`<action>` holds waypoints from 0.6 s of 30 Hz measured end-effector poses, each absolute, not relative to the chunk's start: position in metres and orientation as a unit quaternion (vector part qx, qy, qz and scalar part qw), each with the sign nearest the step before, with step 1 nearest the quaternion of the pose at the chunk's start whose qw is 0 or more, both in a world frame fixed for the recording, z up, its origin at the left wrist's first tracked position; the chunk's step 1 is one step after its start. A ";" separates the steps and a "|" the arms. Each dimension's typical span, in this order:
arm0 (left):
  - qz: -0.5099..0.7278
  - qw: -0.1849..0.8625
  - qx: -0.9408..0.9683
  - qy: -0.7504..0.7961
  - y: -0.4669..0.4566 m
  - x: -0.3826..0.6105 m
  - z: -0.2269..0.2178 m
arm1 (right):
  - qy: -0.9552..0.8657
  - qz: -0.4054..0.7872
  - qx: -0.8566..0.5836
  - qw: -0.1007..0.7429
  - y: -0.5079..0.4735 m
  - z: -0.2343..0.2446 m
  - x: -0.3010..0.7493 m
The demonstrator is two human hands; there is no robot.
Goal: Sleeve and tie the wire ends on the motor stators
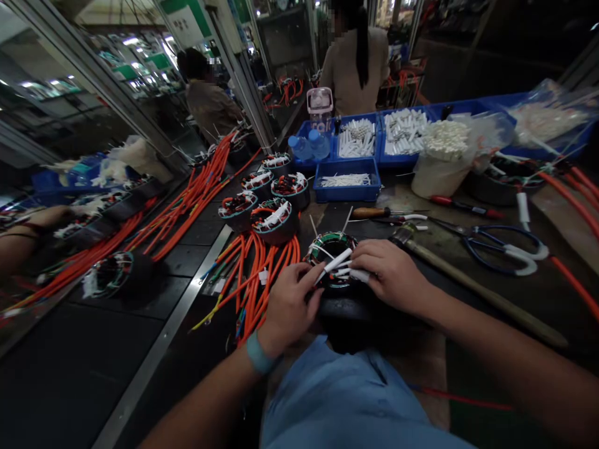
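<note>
On my feed, the left hand pinches a white sleeve over the wound stator, before the blue shirt; a loose pinch could drop it inside. The right hand curls beside it, grip unclear to me.

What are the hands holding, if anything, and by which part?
Left hand pinches a white tube near its lower end; right hand is by its upper end, grip unclear.
</note>
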State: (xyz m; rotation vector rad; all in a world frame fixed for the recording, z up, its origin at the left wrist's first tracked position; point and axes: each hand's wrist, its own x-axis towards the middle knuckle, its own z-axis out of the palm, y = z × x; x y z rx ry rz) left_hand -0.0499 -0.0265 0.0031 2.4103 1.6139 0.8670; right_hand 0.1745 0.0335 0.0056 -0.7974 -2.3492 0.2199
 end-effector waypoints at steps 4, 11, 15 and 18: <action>0.356 0.196 0.740 0.535 -0.036 -0.046 -0.004 | -0.894 0.114 -0.292 0.320 0.038 0.007 0.178; 0.397 0.324 0.603 0.612 -0.034 -0.049 -0.015 | -0.886 0.051 -0.336 0.316 0.025 0.011 0.174; 0.385 0.397 0.578 0.601 -0.028 -0.051 -0.014 | -0.885 0.038 -0.332 0.323 0.020 0.009 0.173; 0.372 0.408 0.599 0.580 -0.022 -0.057 -0.008 | -0.883 0.029 -0.330 0.333 0.019 0.005 0.173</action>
